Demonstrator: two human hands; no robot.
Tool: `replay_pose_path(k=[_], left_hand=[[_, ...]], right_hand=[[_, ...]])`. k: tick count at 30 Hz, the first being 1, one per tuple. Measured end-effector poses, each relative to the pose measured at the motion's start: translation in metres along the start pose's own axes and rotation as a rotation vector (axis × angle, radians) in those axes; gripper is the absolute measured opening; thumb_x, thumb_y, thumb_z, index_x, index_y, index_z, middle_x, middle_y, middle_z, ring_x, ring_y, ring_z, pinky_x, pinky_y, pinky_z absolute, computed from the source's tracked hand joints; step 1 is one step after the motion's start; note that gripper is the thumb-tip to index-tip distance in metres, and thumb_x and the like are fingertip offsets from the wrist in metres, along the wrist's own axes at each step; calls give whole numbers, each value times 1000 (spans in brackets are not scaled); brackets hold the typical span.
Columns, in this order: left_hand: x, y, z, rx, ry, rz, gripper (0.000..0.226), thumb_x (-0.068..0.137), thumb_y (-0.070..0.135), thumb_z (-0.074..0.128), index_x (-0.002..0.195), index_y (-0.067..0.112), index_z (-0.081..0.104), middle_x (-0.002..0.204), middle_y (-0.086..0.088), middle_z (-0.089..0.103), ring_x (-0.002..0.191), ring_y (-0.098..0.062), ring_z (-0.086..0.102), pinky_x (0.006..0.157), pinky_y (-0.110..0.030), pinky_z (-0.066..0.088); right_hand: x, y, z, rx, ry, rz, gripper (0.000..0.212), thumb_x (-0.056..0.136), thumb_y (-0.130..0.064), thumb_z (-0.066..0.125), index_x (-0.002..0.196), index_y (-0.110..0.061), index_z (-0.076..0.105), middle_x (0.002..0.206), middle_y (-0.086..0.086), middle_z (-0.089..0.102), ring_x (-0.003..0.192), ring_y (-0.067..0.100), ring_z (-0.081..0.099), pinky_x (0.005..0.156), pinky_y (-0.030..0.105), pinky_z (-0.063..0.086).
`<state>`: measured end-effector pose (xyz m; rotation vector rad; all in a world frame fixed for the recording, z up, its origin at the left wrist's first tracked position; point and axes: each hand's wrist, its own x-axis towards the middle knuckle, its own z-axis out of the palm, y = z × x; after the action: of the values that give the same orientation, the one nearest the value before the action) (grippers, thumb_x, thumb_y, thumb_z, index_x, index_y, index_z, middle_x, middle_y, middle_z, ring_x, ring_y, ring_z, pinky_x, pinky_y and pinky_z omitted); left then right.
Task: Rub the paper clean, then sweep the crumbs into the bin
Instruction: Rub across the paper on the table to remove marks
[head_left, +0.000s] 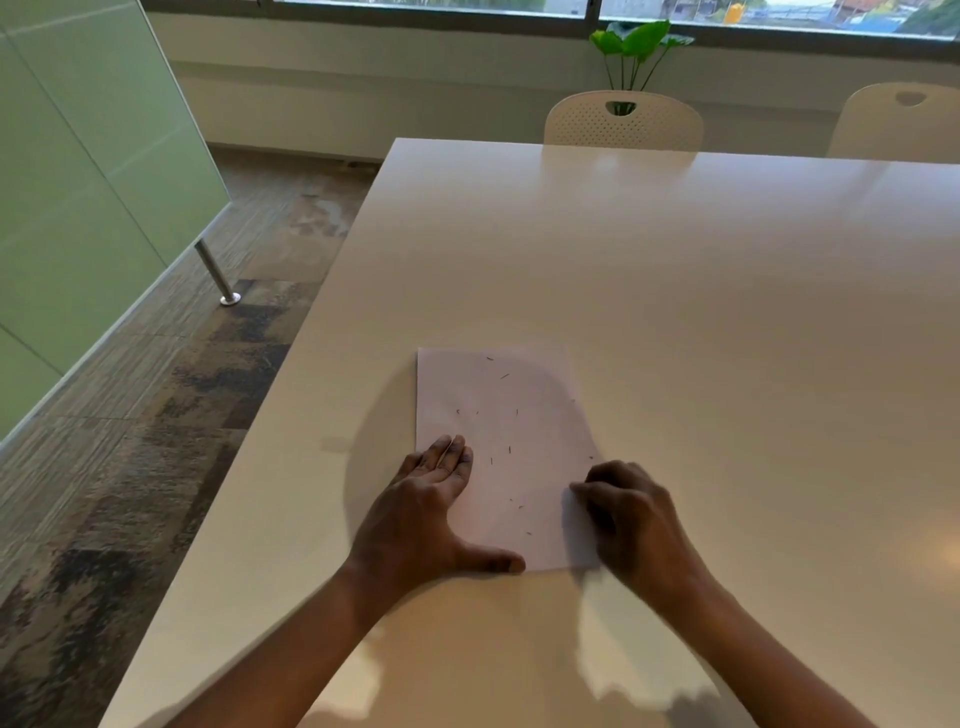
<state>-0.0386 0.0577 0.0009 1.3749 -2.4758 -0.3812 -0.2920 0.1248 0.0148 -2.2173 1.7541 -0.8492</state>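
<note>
A long, glossy off-white table (675, 291) fills most of the head view, set in an office room with a window band along the far wall, a frosted green glass partition (78, 208) on the left and mottled brown-grey carpet below it. Two pale perforated plastic chairs (623, 122) stand at the table's far edge, and a green leafy plant (636, 47) rises behind the nearer one.

Near the table's front left corner lies the task's thing, a white rectangular sheet of paper (514, 415), flat on the surface. The left hand (421, 514) presses on the sheet's left edge, palm down, fingers straight and held together, thumb spread along the sheet's near edge. The right hand (628, 512) sits at the sheet's lower right, fingers curled inward and bunched; it is blurred, and whether they pinch an eraser cannot be told.

Small dark crumbs (511, 449) are scattered over the sheet, thinly, from top to bottom. No pencil marks show clearly on the paper, so the rubbing looks well advanced or nearly finished, though the blur suggests the right hand may be working its corner. The second half is untouched as far as can be seen: the crumbs lie on the sheet, and no bin is in view anywhere.
</note>
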Motion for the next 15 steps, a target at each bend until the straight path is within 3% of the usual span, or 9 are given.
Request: replay_pose_path(k=[3,7,12,15], left_hand=[[-1,2,-1,-7,-20,-6,146,47,108,45,156,10,32,164,-1,24,147,0,5,119,-22,-2],[0,2,-1,-9,-10,-1,145,49,107,44,156,11,31,164,-2,26,147,0,5,118,-20,-5],[-1,2,-1,-11,-2,2,145,48,107,46,154,10,35,162,-2,29,147,0,8,121,-23,2],[-1,2,-1,-6,-8,-1,145,48,107,46,155,10,34,163,-2,27,148,-1,8,120,-22,0]], right_hand=[[1,-6,3,-23,44,8,14,85,-2,75,92,-13,80,91,3,65,82,23,60,69,29,49],[-25,-29,20,82,-109,-134,21,90,-8,68,104,-22,75,99,-4,61,90,11,55,76,19,45],[-7,-1,2,-1,6,50,21,81,-2,80,100,-11,80,96,4,66,86,22,61,72,23,48],[-9,-7,2,22,11,19,16,86,-6,76,99,-14,79,96,1,65,87,19,60,72,23,49]])
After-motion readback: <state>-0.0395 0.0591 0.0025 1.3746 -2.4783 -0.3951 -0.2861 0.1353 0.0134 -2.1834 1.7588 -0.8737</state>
